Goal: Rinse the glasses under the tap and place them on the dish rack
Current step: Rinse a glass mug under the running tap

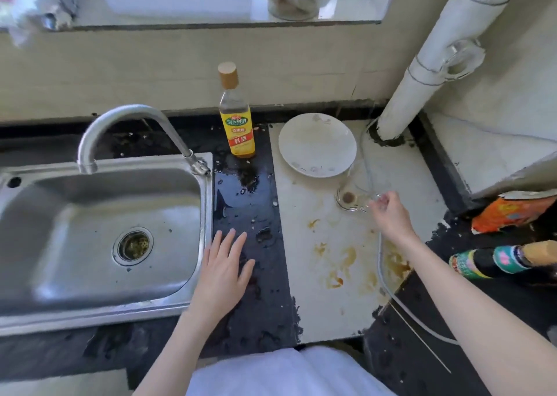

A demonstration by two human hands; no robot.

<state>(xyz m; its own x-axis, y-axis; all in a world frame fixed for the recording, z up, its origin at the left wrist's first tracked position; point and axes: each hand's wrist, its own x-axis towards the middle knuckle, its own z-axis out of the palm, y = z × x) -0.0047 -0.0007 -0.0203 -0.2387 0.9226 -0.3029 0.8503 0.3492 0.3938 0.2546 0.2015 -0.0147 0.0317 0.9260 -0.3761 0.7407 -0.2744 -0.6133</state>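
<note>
At the kitchen counter, the steel sink (99, 233) fills the 9 o'clock side of my view, its curved tap (120, 124) arching over the basin's far edge with the spout reaching toward the right-hand rim, and no water visibly running. Across the wet black strip of counter, at 2 o'clock, lies the stained white board (325, 245) that carries a white plate (316, 144) and, just nearer me, the clear glass (351, 195), upright, with a brown residue showing at its bottom. My right hand (390, 215) is at that glass: it lies at about 10 o'clock from my palm, touching my fingertips, and my fingers curl at what looks like its handle, though blur keeps me from being sure how firm the hold is. My left hand (224, 270) rests flat with straight, spread fingers on the wet strip just beside the sink's right rim, holding nothing. A yellow-labelled bottle (236, 124) stands at 12 o'clock. The right hand is plainly the nearer one to the glass; the carry, I judge, runs toward 9 o'clock, to the tap. No dish rack is in view.
</note>
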